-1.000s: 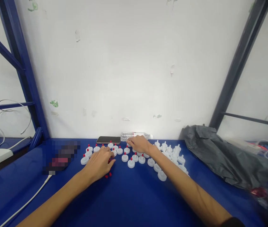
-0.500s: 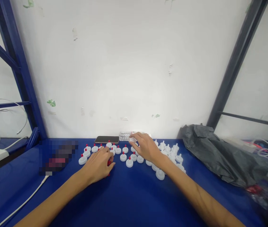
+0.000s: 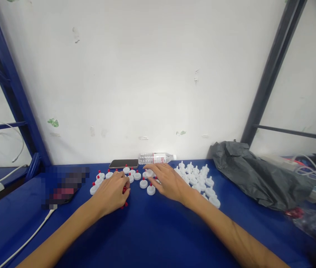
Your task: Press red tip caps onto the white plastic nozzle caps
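Observation:
Several white caps with red tips (image 3: 143, 183) stand in rows on the blue tabletop (image 3: 152, 230). To their right lie several plain white caps (image 3: 202, 180) in a cluster. My left hand (image 3: 110, 193) rests curled over a small pile of loose red tips (image 3: 124, 204), fingers closed on some of them. My right hand (image 3: 167, 180) lies palm down over the middle caps, its fingers pinching a white cap (image 3: 149, 173) at the back row.
A phone (image 3: 123, 163) and a lying water bottle (image 3: 156, 158) sit against the white wall. A crumpled black plastic bag (image 3: 255, 178) fills the right side. A white cable (image 3: 32, 238) runs along the left, beside a pixelated object (image 3: 63, 186). Blue and dark frame posts stand at both sides.
My right hand has drawn back from the bottle toward me and now covers the middle caps. My left hand has stayed over the red tips. The view has tilted slightly.

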A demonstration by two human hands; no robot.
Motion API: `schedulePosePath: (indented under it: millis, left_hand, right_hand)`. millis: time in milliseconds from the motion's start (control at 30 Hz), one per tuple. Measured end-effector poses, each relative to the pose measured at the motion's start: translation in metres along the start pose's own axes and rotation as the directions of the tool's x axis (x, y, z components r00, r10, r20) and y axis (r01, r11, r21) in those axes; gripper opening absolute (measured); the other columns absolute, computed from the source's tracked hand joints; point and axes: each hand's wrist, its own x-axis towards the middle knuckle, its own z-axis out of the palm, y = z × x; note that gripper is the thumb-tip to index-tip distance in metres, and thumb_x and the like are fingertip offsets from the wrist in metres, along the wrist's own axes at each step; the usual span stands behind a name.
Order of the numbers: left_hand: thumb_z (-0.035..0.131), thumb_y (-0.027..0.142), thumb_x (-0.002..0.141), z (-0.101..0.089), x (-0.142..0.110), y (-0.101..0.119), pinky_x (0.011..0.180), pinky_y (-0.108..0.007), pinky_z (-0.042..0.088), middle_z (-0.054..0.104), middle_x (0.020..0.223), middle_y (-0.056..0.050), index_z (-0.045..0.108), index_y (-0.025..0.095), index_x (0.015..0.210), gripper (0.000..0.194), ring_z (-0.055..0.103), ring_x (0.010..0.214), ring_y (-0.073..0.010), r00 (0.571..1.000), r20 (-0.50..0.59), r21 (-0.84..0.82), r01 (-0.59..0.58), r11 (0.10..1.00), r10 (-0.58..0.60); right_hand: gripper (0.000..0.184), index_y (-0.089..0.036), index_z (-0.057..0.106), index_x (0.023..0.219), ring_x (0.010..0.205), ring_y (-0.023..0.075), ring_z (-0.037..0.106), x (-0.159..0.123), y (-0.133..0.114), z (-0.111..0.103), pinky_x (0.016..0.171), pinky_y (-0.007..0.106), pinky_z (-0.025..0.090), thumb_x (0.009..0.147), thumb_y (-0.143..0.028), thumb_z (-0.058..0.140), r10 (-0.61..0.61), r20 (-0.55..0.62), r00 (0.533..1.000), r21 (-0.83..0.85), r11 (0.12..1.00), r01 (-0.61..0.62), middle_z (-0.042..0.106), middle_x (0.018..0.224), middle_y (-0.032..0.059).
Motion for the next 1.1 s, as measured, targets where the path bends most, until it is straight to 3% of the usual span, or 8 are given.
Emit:
schedulePosePath:
  millis: [367, 600, 900, 1100]
  left_hand:
    - [0.056, 0.031, 0.088, 0.013, 0.001, -0.001, 0.077, -0.039, 0.048, 0.065, 0.100, -0.008, 0.066, 0.022, 0.096, 0.016, 0.062, 0.098, -0.0298, 1.000, 0.003, -0.023, -0.024, 0.999, 0.024]
    - [0.055, 0.025, 0.087, 0.018, 0.002, -0.004, 0.073, -0.036, 0.048, 0.068, 0.100, -0.006, 0.066, 0.024, 0.094, 0.013, 0.065, 0.096, -0.0270, 0.998, -0.009, -0.093, -0.069, 0.993, 0.068]
    - [0.043, 0.037, 0.098, 0.001, 0.004, -0.002, 0.083, -0.036, 0.053, 0.076, 0.104, -0.005, 0.068, 0.025, 0.106, 0.028, 0.068, 0.092, -0.0234, 0.968, -0.222, -0.195, -0.159, 0.968, 0.115]
    - [0.048, 0.030, 0.098, 0.004, 0.003, 0.003, 0.086, -0.037, 0.055, 0.077, 0.109, -0.006, 0.070, 0.026, 0.112, 0.027, 0.069, 0.100, -0.0249, 0.929, -0.292, -0.202, -0.291, 0.935, 0.226]
  right_hand:
    - [0.028, -0.021, 0.056, 0.127, 0.105, 0.0236, 0.065, -0.002, -0.002, 0.005, 0.096, 0.041, 0.046, 0.099, -0.026, 0.053, -0.036, 0.064, 0.997, 0.003, 0.999, 0.036, 0.071, 0.117, 0.0073]
    - [0.030, -0.023, 0.059, 0.128, 0.106, 0.0229, 0.063, -0.002, -0.003, 0.007, 0.095, 0.041, 0.048, 0.099, -0.024, 0.052, -0.056, 0.051, 0.997, 0.024, 0.998, 0.055, 0.069, 0.117, 0.0077]
    - [0.046, -0.022, 0.047, 0.141, 0.111, 0.0246, 0.057, -0.002, -0.002, 0.009, 0.096, 0.044, 0.052, 0.096, -0.017, 0.054, -0.065, 0.031, 0.997, 0.067, 0.996, 0.063, 0.067, 0.119, 0.0101]
    - [0.047, -0.021, 0.045, 0.141, 0.108, 0.0266, 0.059, -0.002, -0.003, 0.009, 0.094, 0.046, 0.054, 0.095, -0.017, 0.054, -0.078, 0.005, 0.997, 0.076, 0.994, 0.078, 0.068, 0.116, 0.0120]
